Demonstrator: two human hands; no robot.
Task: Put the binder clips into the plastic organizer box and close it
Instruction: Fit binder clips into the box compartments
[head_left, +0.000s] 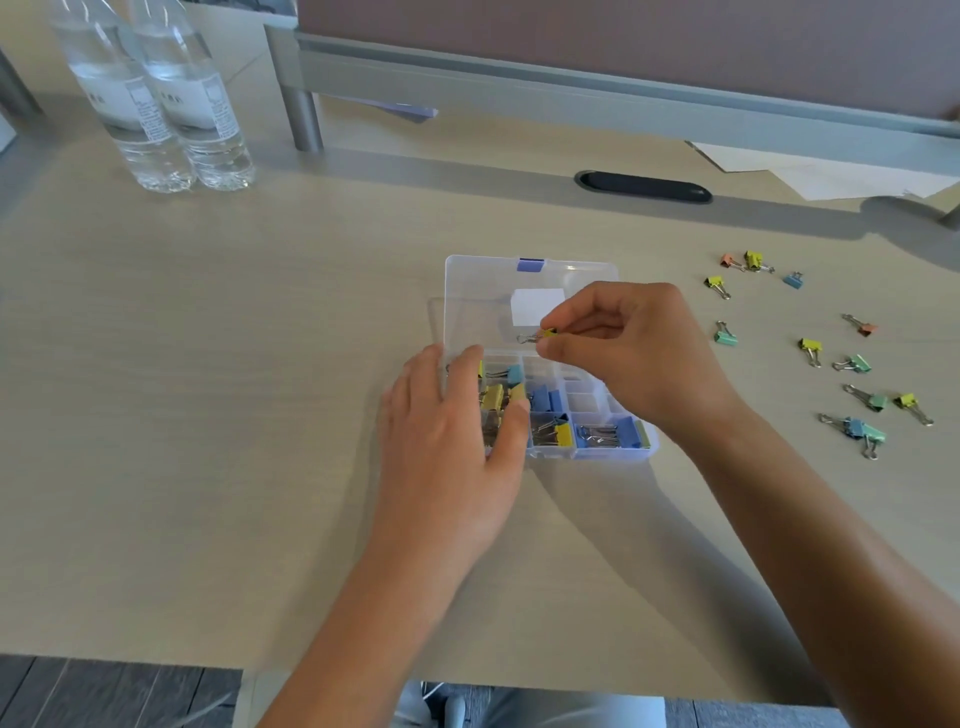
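Observation:
A clear plastic organizer box (613, 453) lies open at the desk's middle, its lid (483, 291) folded back with a purple latch (530, 264). Several yellow and blue binder clips fill its front and left compartments. My right hand (634, 348) hovers over the box and pinches a small yellow binder clip (540, 335) between thumb and fingers. My left hand (457, 431) rests on the box's left side, fingers relaxed, covering some compartments. Several loose binder clips (810, 348) in yellow, green, blue and orange lie scattered on the desk to the right.
Two water bottles (156, 98) stand at the back left. A grey partition rail (571, 88) with a post runs along the back, a black cable grommet (644, 187) before it. White papers (831, 171) lie at the back right. The desk's front edge is near me.

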